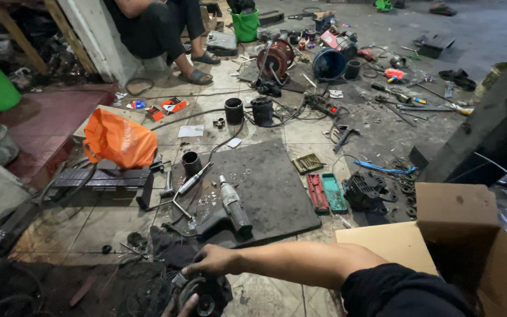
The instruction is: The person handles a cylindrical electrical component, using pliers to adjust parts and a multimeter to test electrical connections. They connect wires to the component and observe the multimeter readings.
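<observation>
Right hand (212,260) grip closed on round motor part (202,298); left hand (186,305) grip unclear; cardboard box (470,235) open, contents hidden.

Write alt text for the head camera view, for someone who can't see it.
A right hand grips a dark round motor part on a tiled workshop floor, with left hand fingertips touching it from below. Beyond lie a power drill on a dark mat, an orange bag and scattered tools.
</observation>
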